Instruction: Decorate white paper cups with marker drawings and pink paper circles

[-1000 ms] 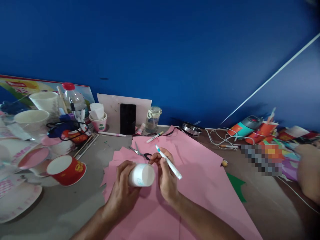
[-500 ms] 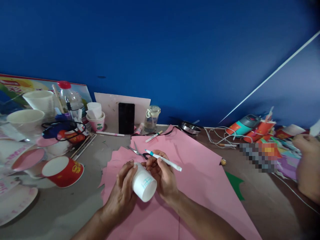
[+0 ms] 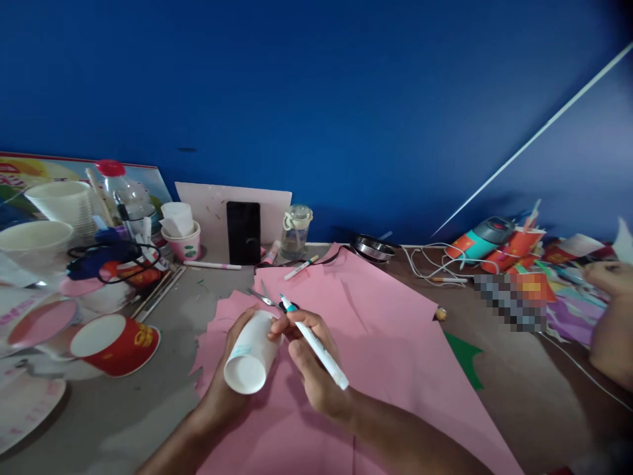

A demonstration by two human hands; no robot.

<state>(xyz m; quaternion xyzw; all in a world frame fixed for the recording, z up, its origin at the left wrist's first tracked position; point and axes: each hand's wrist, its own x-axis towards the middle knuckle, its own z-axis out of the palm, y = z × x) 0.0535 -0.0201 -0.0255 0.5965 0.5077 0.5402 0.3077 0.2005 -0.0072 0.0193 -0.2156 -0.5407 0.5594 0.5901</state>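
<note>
White cup (image 3: 251,349) swung, near end now lower-L vs lower-R ½ sec ago; marker (image 3: 317,348) in R hand (image 3: 314,382) tilted steeper.

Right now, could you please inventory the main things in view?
held cup: one, mostly white, front centre
held marker: one, white and teal, beside held cup
pink paper: several sheets, pink, centre
scissors: one, silver, on pink paper
phone: one, black, upright at back
lidded jar: one, clear, right of phone
stacked cups: several, whitish, far left
red-capped bottle: one, clear, back left
wall: one, blue, background
co-worker's hand: one, bare, right edge
left hand: one, bare, around held cup
right hand: one, bare, gripping held marker
</note>
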